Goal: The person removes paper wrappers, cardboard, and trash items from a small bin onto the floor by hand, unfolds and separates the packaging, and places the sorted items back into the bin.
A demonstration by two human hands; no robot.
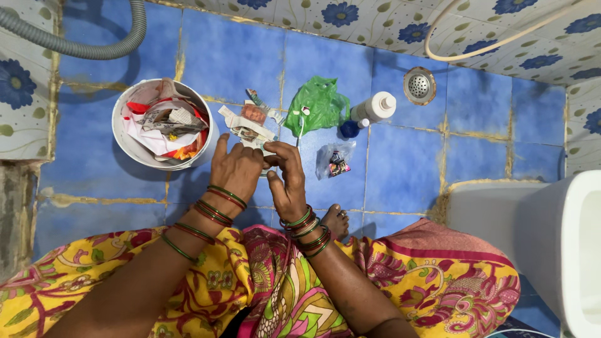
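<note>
My left hand and my right hand meet over the blue tiled floor, both pinching a small crumpled paper wrapper. Just beyond the fingers lie more torn paper scraps and wrappers. A white bucket full of paper and plastic rubbish stands to the left of my left hand. Both wrists wear red and green bangles.
A crumpled green plastic bag, a white bottle lying on its side with a blue cap, and a small clear packet lie right of the hands. A floor drain sits farther back. A grey hose curves at top left. A white toilet stands at right.
</note>
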